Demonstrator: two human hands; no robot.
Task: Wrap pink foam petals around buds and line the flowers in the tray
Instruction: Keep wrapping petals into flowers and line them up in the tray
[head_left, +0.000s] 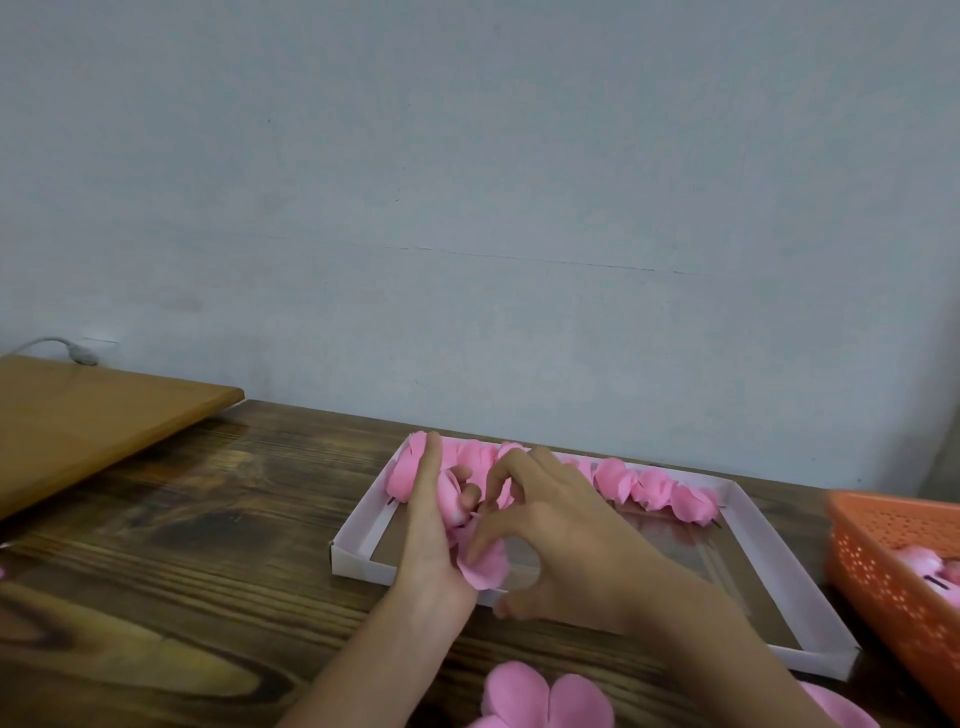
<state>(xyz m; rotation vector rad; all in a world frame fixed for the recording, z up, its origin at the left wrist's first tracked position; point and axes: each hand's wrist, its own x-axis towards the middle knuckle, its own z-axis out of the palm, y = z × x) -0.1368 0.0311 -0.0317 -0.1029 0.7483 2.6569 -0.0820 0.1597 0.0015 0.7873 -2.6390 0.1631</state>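
Worktop (182, 545) of dark wood fills the lower half of the frame, with a white tray (358, 560) lying at its centre.

1. Your left grip (431, 535) stands on edge over the tray's left end, palm facing right and long fingers pointing toward the wall. It is closed on a pink flower (451, 501), which it cradles against the palm.
2. Your right grip (566, 530) reaches in from the lower right. Its fingers are curled: the upper fingers touch the top of the flower, and the thumb presses a pink petal (485, 569) hanging from the flower's lower end.
3. A row of flowers (649, 488) lines the tray's far edge, running from its upper left corner toward the right.
4. Loose petals (545, 701) lie on the worktop at the bottom centre of the frame, just in front of the tray.
5. An orange basket (883, 561) sits at the right edge of the frame, beside the tray, and holds pink buds (919, 564).
6. A light wooden board (93, 410) occupies the left of the frame, with a grey cable (57, 345) behind it.
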